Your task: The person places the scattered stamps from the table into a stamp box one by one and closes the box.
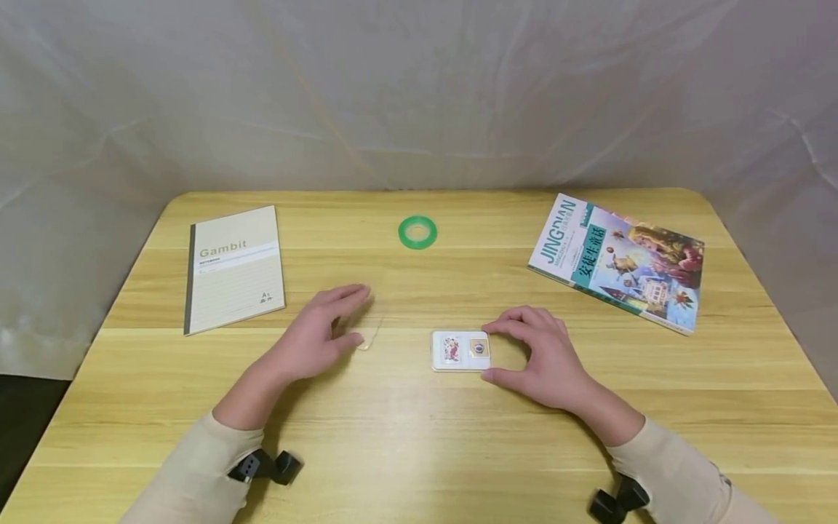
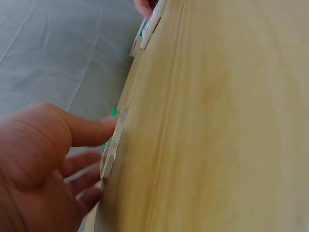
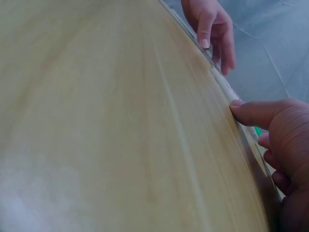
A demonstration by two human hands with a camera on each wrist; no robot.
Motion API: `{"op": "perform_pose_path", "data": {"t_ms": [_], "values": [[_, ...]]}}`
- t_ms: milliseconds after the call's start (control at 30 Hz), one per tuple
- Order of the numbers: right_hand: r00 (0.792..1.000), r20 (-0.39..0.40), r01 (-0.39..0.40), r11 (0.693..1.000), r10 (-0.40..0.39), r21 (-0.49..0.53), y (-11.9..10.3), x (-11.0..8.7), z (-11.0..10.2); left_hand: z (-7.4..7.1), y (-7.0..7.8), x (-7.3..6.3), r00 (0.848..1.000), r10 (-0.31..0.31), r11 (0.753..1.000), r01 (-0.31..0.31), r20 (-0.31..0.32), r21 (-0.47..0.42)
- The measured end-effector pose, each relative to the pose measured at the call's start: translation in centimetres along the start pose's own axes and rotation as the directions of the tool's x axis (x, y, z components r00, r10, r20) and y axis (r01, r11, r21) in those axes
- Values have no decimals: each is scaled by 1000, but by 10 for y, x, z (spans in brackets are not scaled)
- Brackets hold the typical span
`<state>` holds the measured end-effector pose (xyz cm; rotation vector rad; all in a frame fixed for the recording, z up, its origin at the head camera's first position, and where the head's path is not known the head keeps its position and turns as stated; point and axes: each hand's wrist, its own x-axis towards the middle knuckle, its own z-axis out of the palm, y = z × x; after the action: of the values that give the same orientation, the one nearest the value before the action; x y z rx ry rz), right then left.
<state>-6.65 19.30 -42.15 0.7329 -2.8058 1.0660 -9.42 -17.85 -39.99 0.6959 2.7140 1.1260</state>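
In the head view my left hand [image 1: 321, 331] holds a clear, thin plastic cover [image 1: 372, 338] near the table's middle, its thumb at the near edge and its fingers at the far side. The left wrist view shows the clear cover [image 2: 115, 145] edge-on, low over the wood. My right hand [image 1: 540, 356] grips a small flat white case [image 1: 463, 362] by its right end, thumb on the near edge and fingertips on the far edge. Two small stamp-like pictures lie side by side in the case: a red-and-white one [image 1: 451, 349] and a tan one [image 1: 479, 348].
A green roll of tape [image 1: 404, 234] lies behind the hands. To the left is a cream notebook [image 1: 236, 273] marked Gambit. A colourful storybook [image 1: 618, 262] lies at the right, on the wooden table [image 1: 393, 451]. A grey sheet [image 1: 419, 87] hangs behind.
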Motion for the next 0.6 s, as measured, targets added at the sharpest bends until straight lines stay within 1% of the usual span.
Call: {"op": "perform_pose_path", "data": {"t_ms": [67,100,133,200,267,333,400,467,600], "values": [[1000,1,0,1000,0,-2,0,0,0,0,0,0,1000,18,999,-18,-6,-38],[1000,3,-1,1000,1,-3,0,0,0,1,0,0,1000,20,999,-21,-22,-45],[1000,4,-2,1000,2,-4,0,0,0,2,0,0,999,14,999,-15,-45,-33],[1000,7,-6,1000,6,-6,0,1,0,3,1,0,995,-15,999,18,-98,30],[1000,9,-10,1000,10,-6,0,1,0,5,3,0,989,-52,990,70,-136,126],[1000,10,-12,1000,12,-7,1,1,0,7,5,0,985,-88,971,119,-150,209],[1000,9,-11,1000,11,-8,1,1,0,8,8,-1,983,-111,960,144,-144,239],[1000,7,-8,1000,8,-9,1,1,0,10,10,-1,983,-125,962,153,-134,227],[1000,3,-3,1000,3,-6,1,1,0,11,12,-1,981,-127,980,147,-147,136]]}}
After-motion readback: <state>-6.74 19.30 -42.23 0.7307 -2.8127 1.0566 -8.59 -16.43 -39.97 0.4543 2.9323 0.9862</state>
